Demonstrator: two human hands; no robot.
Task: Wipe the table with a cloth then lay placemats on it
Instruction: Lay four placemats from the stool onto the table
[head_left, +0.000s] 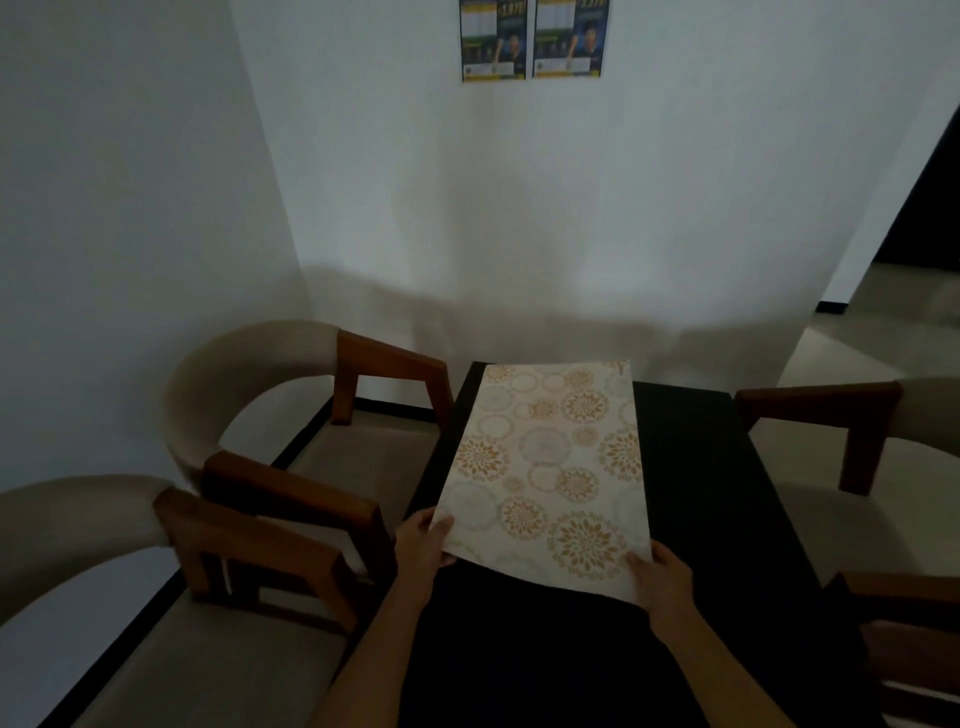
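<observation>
A cream placemat (550, 467) with orange and pale blue flower rings stretches over the far left part of the black table (701, 493). My left hand (423, 543) pinches its near left corner, thumb on top. My right hand (662, 577) pinches its near right corner. The near edge of the placemat looks lifted slightly off the table, while its far end reaches the table's far edge. No cloth is in view.
Two beige chairs with brown wooden arms (291, 525) stand close along the table's left side. Another chair (852, 431) is at the right, and a fourth chair's arm (904, 623) at the near right. A white wall with two posters (532, 39) lies behind.
</observation>
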